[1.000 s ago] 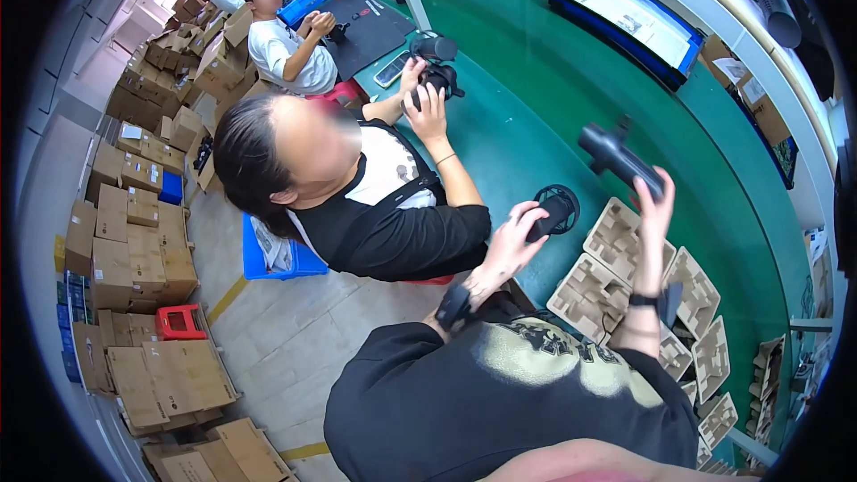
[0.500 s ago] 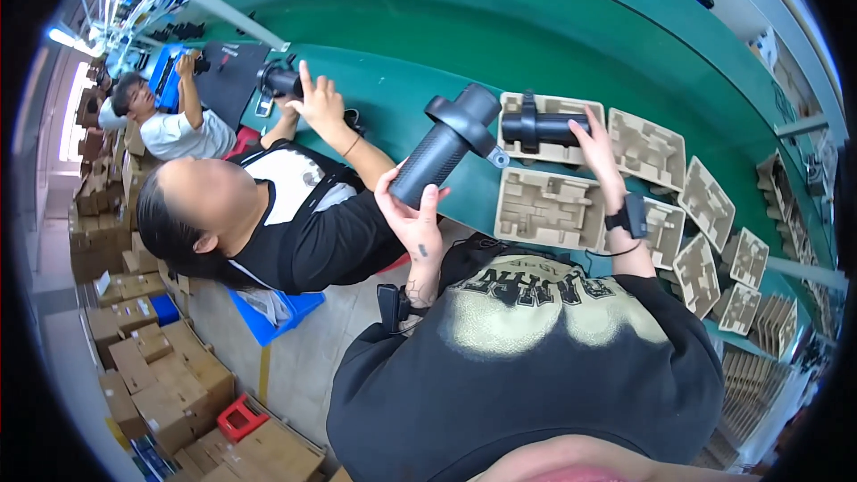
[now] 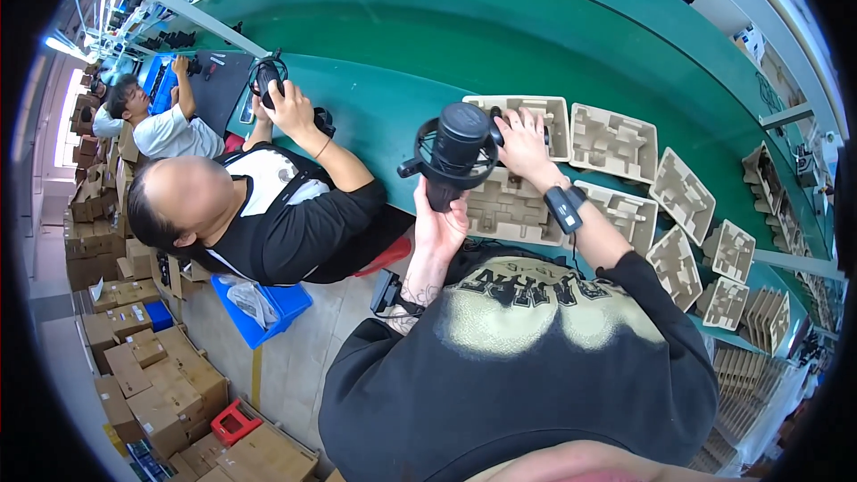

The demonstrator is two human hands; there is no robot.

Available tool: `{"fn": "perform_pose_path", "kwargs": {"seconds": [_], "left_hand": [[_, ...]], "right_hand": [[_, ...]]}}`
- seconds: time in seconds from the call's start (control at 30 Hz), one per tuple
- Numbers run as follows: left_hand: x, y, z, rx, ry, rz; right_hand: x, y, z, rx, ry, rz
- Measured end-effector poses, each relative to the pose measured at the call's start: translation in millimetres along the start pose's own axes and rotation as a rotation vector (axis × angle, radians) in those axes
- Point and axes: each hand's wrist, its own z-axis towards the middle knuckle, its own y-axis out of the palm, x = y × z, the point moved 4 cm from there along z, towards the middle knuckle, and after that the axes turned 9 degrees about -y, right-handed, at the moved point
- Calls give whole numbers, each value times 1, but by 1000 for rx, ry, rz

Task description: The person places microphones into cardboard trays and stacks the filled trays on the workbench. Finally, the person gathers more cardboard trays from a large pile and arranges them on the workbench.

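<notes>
Both forearms rise from the lower edge, out of short black sleeves. Left hand [image 3: 440, 219]: raised, palm turned toward the wearer, fingers [image 3: 457, 207] curled shut around something dark held upright. Tattoo shows on the inner left forearm; a small black device is strapped at that wrist. Right hand [image 3: 522, 145]: reaches farther, palm down, fingers spread and bent, resting flat. Black band with a small unit on the right wrist.
</notes>
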Motion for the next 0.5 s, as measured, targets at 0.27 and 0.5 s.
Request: {"fn": "perform_pose_path", "kwargs": {"seconds": [0.27, 0.5], "left_hand": [[-47, -12, -6, -195, -325, -74], [-69, -23, -22, -75, -546, 710]], "right_hand": [[8, -39, -11, -139, -22, 1003], [-58, -84, -120, -116, 99, 1427]]}}
